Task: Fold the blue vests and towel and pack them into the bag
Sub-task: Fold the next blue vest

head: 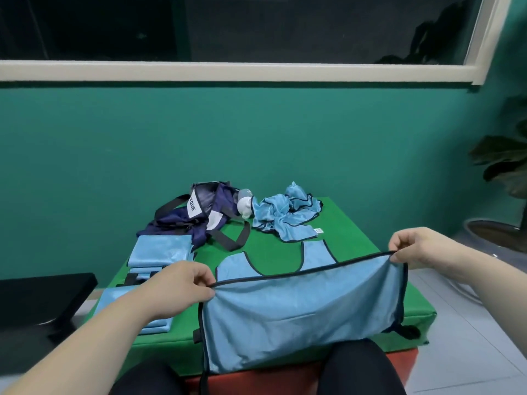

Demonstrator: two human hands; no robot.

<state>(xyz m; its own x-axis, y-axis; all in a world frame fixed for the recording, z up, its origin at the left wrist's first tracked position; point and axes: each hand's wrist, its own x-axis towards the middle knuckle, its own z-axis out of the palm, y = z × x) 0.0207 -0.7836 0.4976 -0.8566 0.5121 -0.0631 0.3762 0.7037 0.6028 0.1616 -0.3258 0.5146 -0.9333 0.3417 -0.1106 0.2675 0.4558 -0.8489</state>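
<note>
The vest is plain light blue with a thin dark binding along its edges. The crumpled heap and the folded stack share that light blue. The bag is navy, with black straps and a white panel bearing dark letters. The counter is bright green over a red base. The wall is teal.

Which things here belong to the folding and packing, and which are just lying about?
Job: blue vest, pinched by left hand and right hand; crumpled blue pile; folded blue stacks; navy bag.
Lying about: white bottle beside the bag; black seat; potted plant.
</note>
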